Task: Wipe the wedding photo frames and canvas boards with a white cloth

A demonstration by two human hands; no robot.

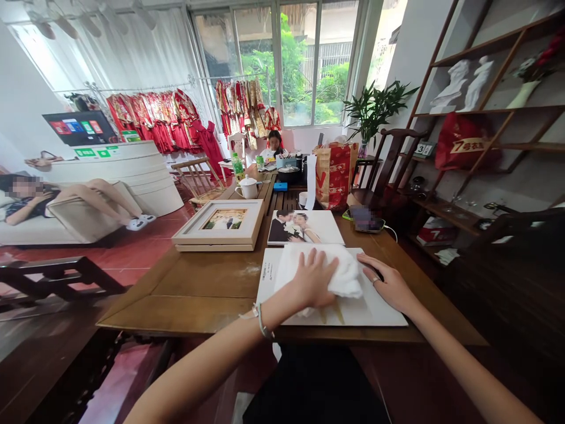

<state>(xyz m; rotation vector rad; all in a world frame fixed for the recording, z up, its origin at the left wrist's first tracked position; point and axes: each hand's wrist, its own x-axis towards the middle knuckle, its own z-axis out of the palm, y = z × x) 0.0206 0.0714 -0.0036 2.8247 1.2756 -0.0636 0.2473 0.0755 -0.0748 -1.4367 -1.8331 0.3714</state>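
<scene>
My left hand [314, 277] lies spread on a white cloth [346, 277], pressing it onto a white photo panel [379, 309] at the table's near edge. Small dark print shows on the panel's left side, and yellowish marks are visible below my hand; the cloth covers much of the rest. My right hand [391, 285], with a ring on one finger, rests on the panel's right edge, its fingers stretched out. Just beyond, a couple's photo print [324, 227] lies flat. To the left are pale picture frames [220, 227], seemingly stacked.
A phone [368, 221] with a white cable lies at the right. Farther back on the wooden table [194, 288] stand a white lidded cup [248, 187], a paper bag [333, 176] and a green-labelled bottle [238, 168]. One person sits at the far end; another lies on a sofa [88, 218].
</scene>
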